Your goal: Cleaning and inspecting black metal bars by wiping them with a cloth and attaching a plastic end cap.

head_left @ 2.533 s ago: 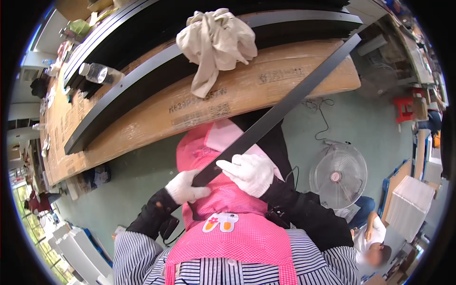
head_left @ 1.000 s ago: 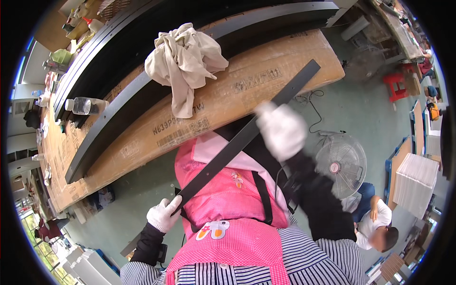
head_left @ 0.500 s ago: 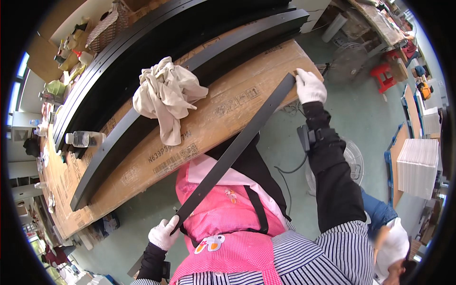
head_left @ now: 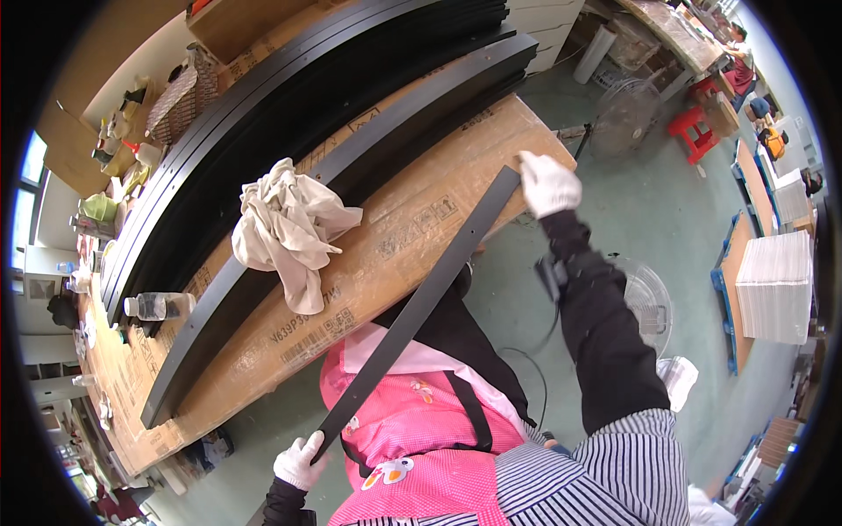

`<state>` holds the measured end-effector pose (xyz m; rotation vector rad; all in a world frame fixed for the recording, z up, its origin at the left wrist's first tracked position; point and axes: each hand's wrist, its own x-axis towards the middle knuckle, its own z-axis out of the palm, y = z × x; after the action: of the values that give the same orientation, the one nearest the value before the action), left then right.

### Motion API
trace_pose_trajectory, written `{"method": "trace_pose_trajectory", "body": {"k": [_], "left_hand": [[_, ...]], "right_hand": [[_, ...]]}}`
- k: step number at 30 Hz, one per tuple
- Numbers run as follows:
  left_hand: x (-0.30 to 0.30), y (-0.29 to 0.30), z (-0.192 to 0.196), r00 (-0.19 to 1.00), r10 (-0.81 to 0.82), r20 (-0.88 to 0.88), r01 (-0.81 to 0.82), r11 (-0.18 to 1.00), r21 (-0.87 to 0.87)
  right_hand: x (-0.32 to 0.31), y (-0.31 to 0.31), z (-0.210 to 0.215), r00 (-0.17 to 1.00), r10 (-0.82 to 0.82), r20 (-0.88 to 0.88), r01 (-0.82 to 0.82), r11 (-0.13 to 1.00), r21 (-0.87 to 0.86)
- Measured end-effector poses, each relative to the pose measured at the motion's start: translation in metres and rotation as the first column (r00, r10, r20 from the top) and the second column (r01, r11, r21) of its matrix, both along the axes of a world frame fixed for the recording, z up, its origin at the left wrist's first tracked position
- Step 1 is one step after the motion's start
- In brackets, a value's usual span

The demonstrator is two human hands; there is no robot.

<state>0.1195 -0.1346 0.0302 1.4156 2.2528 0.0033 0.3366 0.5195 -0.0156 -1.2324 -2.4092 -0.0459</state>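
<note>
Across the front edge of the cardboard-covered desk (head_left: 421, 237), a long flat black strip (head_left: 412, 316) runs on a slant, matte and straight-edged, from low beside the pink apron (head_left: 412, 421) up to the desk's far corner. The left hand (head_left: 300, 462), in a white knitted glove, has its grip wrapped shut around the strip's lower end, down by the person's hip. The right hand (head_left: 548, 182), gloved the same way, is stretched out on a straight arm in a black sleeve (head_left: 601, 324), its grip pinched closed on the strip's upper end just above the desk's edge. On the desk lie long curved black panels (head_left: 289, 158), smooth and stacked side by side, with a crumpled off-white rag (head_left: 289, 228) draped over one of them. A clear plastic bottle (head_left: 158, 306) lies on its side near the left end of the panels. A round wire-guard fan (head_left: 649, 302) stands on the green floor beneath the right arm.
</note>
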Motion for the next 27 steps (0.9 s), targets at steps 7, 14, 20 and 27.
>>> {"method": "trace_pose_trajectory", "body": {"k": [7,14,20,27], "left_hand": [[0.001,0.003,-0.008,1.000,0.023,-0.005,-0.024,0.999,-0.036],[0.006,-0.004,-0.059,0.998,0.067,0.000,-0.067,0.996,-0.055],[0.014,-0.004,-0.065,0.997,0.071,0.013,-0.071,0.997,-0.001],[0.006,-0.005,-0.076,0.999,0.051,0.013,-0.051,0.999,0.008]], "right_hand": [[0.017,0.073,-0.016,0.964,-0.157,-0.215,0.066,0.923,-0.380],[-0.001,0.062,-0.006,0.755,-0.266,-0.599,-0.221,0.757,-0.615],[0.023,-0.043,-0.022,0.629,-0.401,-0.666,-0.369,0.600,-0.710],[0.005,-0.123,-0.030,0.671,-0.477,-0.567,-0.423,0.382,-0.822]]}}
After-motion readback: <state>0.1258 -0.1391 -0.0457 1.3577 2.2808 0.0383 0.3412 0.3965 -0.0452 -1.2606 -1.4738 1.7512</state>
